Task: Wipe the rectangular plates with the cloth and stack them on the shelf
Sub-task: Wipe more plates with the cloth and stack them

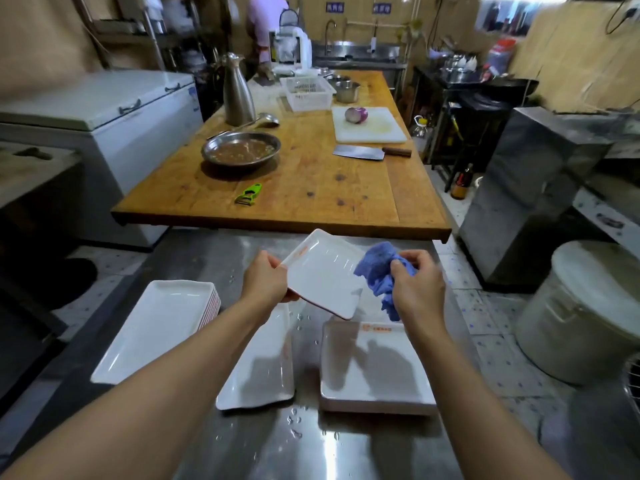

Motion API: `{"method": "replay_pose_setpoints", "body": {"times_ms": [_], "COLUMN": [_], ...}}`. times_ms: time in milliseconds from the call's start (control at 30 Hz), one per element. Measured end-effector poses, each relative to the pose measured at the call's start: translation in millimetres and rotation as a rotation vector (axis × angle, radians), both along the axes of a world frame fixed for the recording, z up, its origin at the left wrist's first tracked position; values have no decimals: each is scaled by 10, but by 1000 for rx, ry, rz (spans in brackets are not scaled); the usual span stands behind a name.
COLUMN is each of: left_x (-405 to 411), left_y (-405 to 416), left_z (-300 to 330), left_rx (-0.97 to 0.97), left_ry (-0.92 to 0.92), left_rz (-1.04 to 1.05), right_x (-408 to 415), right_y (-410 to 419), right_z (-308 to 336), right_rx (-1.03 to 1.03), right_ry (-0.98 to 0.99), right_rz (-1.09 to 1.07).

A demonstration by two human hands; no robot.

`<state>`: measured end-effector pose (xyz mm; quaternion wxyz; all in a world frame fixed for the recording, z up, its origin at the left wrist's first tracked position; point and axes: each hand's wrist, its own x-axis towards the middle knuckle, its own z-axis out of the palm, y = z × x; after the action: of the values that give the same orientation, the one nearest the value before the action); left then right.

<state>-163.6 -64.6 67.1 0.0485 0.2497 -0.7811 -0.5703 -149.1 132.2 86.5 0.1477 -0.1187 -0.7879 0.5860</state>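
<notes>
My left hand [266,280] grips the left edge of a white rectangular plate [323,274], held tilted above the steel counter. My right hand [417,283] grips a bunched blue cloth [377,268] against the plate's right side. On the wet steel counter [311,441] below lie a stack of white plates [157,325] at the left, a single plate [263,368] in the middle and another plate stack [375,368] at the right.
Beyond the counter stands a wooden table [311,188] with a metal bowl [241,148], green peeler [249,194], cleaver [370,153], cutting board [369,128] with an onion, and a steel jug [237,91]. A lidded pot [585,313] sits at the right, a chest freezer [104,109] at the left. A person stands at the back.
</notes>
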Motion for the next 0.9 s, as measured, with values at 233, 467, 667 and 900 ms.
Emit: {"method": "replay_pose_setpoints", "body": {"times_ms": [233, 467, 667, 900], "left_x": [363, 595, 724, 835], "left_y": [-193, -398, -480, -614], "left_z": [-5, -47, -73, 35], "left_rx": [385, 350, 452, 315], "left_ry": [48, 119, 203, 258], "left_rz": [-69, -106, -123, -217], "right_x": [68, 314, 503, 320], "right_y": [-587, -862, -1229, -1331], "right_z": [39, 6, -27, 127], "right_rx": [289, 665, 692, 611], "right_ry": [-24, 54, 148, 236], "right_rz": [306, 528, 642, 548]}}
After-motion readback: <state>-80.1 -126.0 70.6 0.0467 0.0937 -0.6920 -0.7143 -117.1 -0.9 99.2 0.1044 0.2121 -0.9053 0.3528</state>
